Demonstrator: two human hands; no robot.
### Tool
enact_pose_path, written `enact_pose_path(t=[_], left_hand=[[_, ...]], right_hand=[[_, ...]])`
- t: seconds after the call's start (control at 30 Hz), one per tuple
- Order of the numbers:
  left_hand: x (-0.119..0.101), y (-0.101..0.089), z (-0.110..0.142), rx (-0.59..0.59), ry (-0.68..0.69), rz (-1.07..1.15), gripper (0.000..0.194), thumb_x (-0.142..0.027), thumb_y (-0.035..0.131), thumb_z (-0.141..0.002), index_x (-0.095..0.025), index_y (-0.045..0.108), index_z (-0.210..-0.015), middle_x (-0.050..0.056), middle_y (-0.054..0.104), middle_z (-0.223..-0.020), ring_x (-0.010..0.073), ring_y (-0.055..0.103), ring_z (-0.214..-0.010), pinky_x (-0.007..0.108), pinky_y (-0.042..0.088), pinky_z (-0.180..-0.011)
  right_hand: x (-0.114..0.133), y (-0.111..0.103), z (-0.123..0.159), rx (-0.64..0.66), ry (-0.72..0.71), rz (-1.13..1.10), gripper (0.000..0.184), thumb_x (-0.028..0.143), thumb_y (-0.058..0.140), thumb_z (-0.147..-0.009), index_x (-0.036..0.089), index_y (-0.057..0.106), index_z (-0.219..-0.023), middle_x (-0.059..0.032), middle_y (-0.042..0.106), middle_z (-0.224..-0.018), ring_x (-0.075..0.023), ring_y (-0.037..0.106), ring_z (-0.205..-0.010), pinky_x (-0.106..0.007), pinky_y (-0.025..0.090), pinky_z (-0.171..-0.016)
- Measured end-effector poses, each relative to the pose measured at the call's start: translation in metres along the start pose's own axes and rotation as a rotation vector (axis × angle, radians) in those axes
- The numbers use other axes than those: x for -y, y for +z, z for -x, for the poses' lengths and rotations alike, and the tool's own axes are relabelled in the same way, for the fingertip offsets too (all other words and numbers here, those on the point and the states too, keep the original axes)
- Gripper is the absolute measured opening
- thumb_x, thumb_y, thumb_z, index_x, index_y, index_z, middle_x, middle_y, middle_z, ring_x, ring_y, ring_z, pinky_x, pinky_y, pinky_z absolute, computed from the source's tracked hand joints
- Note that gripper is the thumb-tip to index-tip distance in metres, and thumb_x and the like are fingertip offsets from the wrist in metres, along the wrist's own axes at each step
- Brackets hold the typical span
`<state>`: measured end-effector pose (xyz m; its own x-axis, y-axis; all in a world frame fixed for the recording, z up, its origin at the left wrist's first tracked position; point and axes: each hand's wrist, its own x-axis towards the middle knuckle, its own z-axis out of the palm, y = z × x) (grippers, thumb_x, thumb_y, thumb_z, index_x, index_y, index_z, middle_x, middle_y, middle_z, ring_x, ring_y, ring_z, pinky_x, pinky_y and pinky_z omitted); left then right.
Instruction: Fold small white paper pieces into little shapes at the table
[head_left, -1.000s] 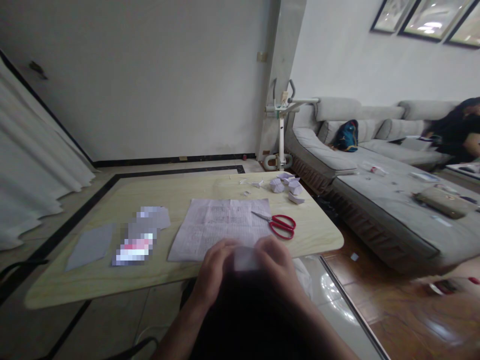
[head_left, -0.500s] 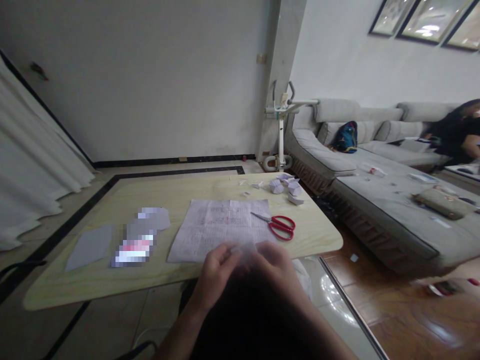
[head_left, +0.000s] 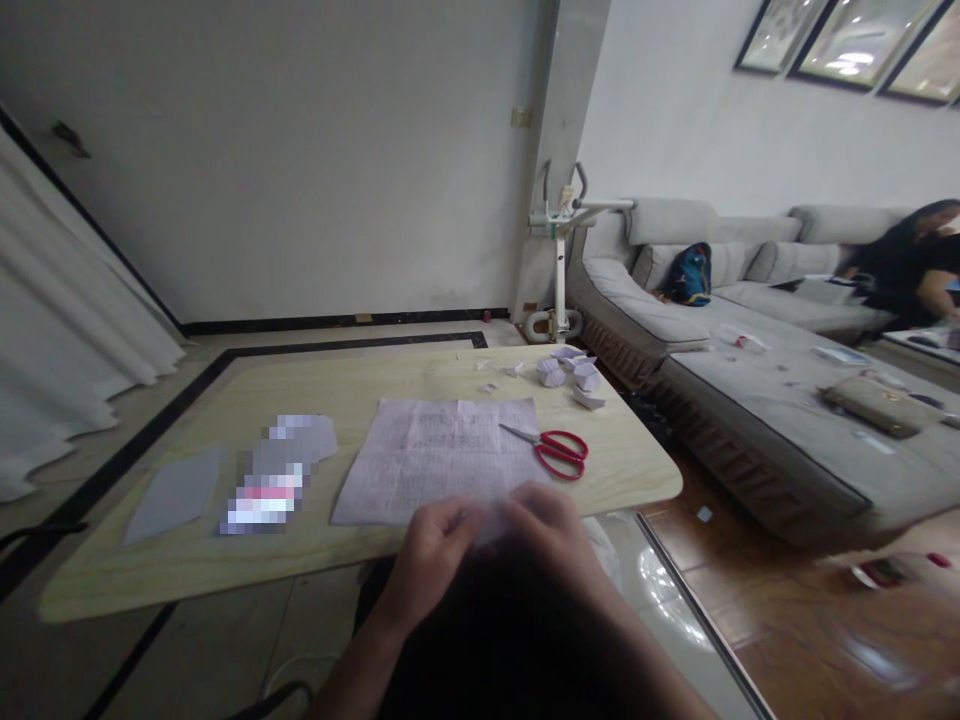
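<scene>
At the near edge of the table, my left hand (head_left: 437,550) and my right hand (head_left: 551,525) pinch a small piece of white paper (head_left: 493,522) between them. The paper is blurred, so its folds cannot be made out. Just beyond my hands lies a large creased sheet with writing (head_left: 442,450). Red-handled scissors (head_left: 559,452) rest partly on its right side, blades pointing left. Several folded paper pieces (head_left: 551,372) sit at the table's far right corner, with small paper scraps (head_left: 512,369) beside them.
On the left of the pale wooden table (head_left: 255,390) are a blank paper sheet (head_left: 176,495) and a pixelated bright object (head_left: 266,495). A grey sofa (head_left: 810,480) stands to the right, holding a blue backpack (head_left: 690,274). A person in dark clothes (head_left: 911,265) sits at its far end.
My fingers have shifted slightly around the paper, which shows less above them now. The view has turned a little to the right. The scissors and sheets lie as before.
</scene>
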<state>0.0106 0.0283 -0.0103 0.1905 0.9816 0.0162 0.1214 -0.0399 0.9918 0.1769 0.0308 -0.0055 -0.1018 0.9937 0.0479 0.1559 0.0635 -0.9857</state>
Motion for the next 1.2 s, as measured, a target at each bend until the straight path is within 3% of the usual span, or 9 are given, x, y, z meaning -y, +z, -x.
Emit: enact_pose_path(t=[0.27,0.43,0.63,0.73,0.83,1.0,1.2], left_hand=[[0.005,-0.001,-0.001,-0.070,-0.042,0.017,0.030,-0.039,0.058,-0.086,-0.014,0.067,-0.070,-0.001,0.060,-0.054,0.0129,0.054,-0.050,0.020,0.038,-0.047],[0.006,-0.001,-0.001,-0.069,-0.056,0.036,0.030,-0.039,0.057,-0.087,-0.015,0.066,-0.073,-0.001,0.061,-0.052,0.0125,0.056,-0.048,0.019,0.040,-0.046],[0.006,0.001,-0.002,-0.018,-0.045,0.038,0.028,-0.039,0.060,-0.086,-0.015,0.069,-0.077,0.000,0.065,-0.060,0.0123,0.058,-0.053,0.019,0.043,-0.049],[0.006,0.001,-0.002,-0.075,-0.039,0.063,0.026,-0.039,0.062,-0.085,-0.014,0.070,-0.081,0.000,0.066,-0.062,0.0127,0.059,-0.055,0.019,0.044,-0.050],[0.007,0.002,-0.002,-0.115,-0.034,0.086,0.025,-0.038,0.063,-0.084,-0.015,0.070,-0.085,0.000,0.067,-0.066,0.0135,0.060,-0.059,0.020,0.046,-0.053],[0.004,0.004,-0.001,-0.052,0.004,0.065,0.024,-0.036,0.062,-0.086,-0.016,0.072,-0.078,0.000,0.069,-0.069,0.0162,0.064,-0.069,0.021,0.049,-0.062],[-0.004,0.003,0.001,0.008,0.024,0.011,0.023,-0.034,0.060,-0.089,-0.019,0.078,-0.090,0.002,0.076,-0.078,0.0189,0.068,-0.078,0.022,0.051,-0.068]], right_hand=[[0.003,-0.003,-0.001,0.060,0.142,-0.121,0.029,0.041,0.061,-0.083,0.015,0.062,-0.070,0.0013,0.055,-0.061,-0.0129,0.049,-0.058,-0.023,0.038,-0.053],[0.004,-0.003,0.000,0.076,0.076,-0.045,0.026,0.039,0.063,-0.082,0.015,0.063,-0.071,-0.0004,0.058,-0.065,-0.0143,0.052,-0.061,-0.024,0.040,-0.054],[-0.001,-0.002,-0.001,-0.023,-0.097,0.108,0.026,0.037,0.060,-0.084,0.016,0.060,-0.069,-0.0009,0.057,-0.065,-0.0152,0.051,-0.062,-0.025,0.040,-0.057],[-0.002,0.000,0.000,-0.062,-0.143,0.135,0.025,0.036,0.059,-0.085,0.016,0.061,-0.071,-0.0014,0.057,-0.067,-0.0161,0.052,-0.065,-0.026,0.041,-0.060],[-0.001,0.002,0.001,-0.083,-0.151,0.147,0.025,0.037,0.059,-0.085,0.016,0.060,-0.070,-0.0016,0.057,-0.067,-0.0166,0.052,-0.065,-0.027,0.042,-0.060],[0.004,0.002,0.003,-0.085,-0.147,0.127,0.024,0.034,0.057,-0.085,0.016,0.061,-0.070,-0.0019,0.058,-0.066,-0.0171,0.053,-0.066,-0.027,0.043,-0.061],[0.008,0.000,0.005,-0.126,-0.194,0.134,0.019,0.030,0.060,-0.084,0.017,0.061,-0.070,-0.0017,0.061,-0.068,-0.0167,0.055,-0.067,-0.026,0.043,-0.063]])
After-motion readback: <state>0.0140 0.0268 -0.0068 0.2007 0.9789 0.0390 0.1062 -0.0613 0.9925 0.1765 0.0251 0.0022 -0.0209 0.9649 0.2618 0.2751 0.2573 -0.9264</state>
